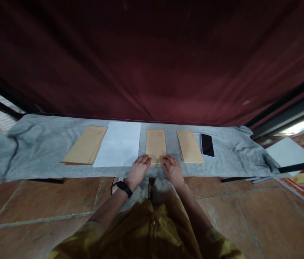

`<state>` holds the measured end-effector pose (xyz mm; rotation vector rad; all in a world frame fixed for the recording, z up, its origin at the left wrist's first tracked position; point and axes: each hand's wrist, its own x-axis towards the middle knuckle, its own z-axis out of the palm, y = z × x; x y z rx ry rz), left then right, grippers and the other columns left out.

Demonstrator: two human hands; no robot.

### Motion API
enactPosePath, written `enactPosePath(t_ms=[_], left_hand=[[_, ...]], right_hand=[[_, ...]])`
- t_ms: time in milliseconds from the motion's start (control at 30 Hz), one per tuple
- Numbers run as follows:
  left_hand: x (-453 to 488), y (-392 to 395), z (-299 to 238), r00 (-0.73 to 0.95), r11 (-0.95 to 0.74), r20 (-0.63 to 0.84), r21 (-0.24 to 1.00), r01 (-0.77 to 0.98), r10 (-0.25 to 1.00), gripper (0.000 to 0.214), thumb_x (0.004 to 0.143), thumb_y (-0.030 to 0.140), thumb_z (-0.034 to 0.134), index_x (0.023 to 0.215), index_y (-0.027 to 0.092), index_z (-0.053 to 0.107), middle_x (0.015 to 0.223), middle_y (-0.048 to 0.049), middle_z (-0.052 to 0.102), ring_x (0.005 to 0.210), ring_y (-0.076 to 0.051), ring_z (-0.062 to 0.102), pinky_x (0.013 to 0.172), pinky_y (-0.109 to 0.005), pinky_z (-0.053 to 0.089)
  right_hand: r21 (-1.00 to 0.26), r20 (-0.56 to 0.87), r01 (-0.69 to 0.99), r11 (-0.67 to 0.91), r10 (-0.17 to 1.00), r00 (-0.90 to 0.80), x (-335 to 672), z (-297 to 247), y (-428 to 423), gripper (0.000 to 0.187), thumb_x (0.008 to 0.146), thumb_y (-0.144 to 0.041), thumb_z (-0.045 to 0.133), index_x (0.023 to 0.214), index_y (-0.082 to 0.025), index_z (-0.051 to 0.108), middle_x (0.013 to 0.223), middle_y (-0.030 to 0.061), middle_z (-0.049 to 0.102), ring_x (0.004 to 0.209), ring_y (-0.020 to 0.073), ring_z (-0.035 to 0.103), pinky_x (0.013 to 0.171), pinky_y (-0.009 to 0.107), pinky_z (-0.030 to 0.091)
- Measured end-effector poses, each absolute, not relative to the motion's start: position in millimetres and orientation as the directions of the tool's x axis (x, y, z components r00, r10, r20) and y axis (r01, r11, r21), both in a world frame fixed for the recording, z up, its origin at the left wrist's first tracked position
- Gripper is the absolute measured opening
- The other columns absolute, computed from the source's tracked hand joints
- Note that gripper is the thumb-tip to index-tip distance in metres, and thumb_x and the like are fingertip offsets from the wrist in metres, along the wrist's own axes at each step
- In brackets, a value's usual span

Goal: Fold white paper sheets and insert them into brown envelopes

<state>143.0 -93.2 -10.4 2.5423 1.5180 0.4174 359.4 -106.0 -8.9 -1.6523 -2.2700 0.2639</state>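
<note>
Two hands worked on one brown envelope: the left hand (141,166) touched its near left corner and the right hand (172,168) its near right; whether the fingers pinched or merely pressed, I could not tell. The envelope (155,144) lay between them, reaching away, its near end close to the table's front edge. Strips of grey cloth (232,151) separated it from one white paper pad or sheet (118,145) leftward and one envelope pile (189,146) rightward. Farther out were a second pile (85,145), left, and one phone (207,145), right, with wide cloth beyond both.
</note>
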Motion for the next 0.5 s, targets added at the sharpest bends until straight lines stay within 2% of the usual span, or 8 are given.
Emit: enactPosePath(t_ms=[233, 500], left_hand=[[142.5, -95.3, -5.7, 0.483, -0.492, 0.097, 0.193, 0.849, 0.870, 0.041, 0.091, 0.007, 0.044, 0.126, 0.021, 0.060, 0.131, -0.0129, 0.062, 0.121, -0.026, 0.057, 0.097, -0.042, 0.049], [144.7, -97.3, -3.3, 0.484, -0.493, 0.095, 0.194, 0.848, 0.870, 0.041, 0.092, 0.006, 0.043, 0.126, 0.020, 0.061, 0.133, -0.0138, 0.062, 0.121, -0.027, 0.058, 0.094, -0.042, 0.050]], right_hand=[[-0.252, 0.061, 0.900, 0.355, 0.934, -0.352, 362.4, -0.4, -95.2, 0.025, 0.103, -0.026, 0.045, 0.119, -0.022, 0.065, 0.126, 0.0087, 0.065, 0.110, 0.0211, 0.059, 0.096, 0.034, 0.041], [-0.219, 0.057, 0.903, 0.369, 0.929, -0.365, 361.4, -0.3, -93.8, 0.026, 0.104, -0.028, 0.044, 0.117, -0.021, 0.066, 0.121, 0.0091, 0.066, 0.107, 0.0218, 0.059, 0.094, 0.034, 0.041]])
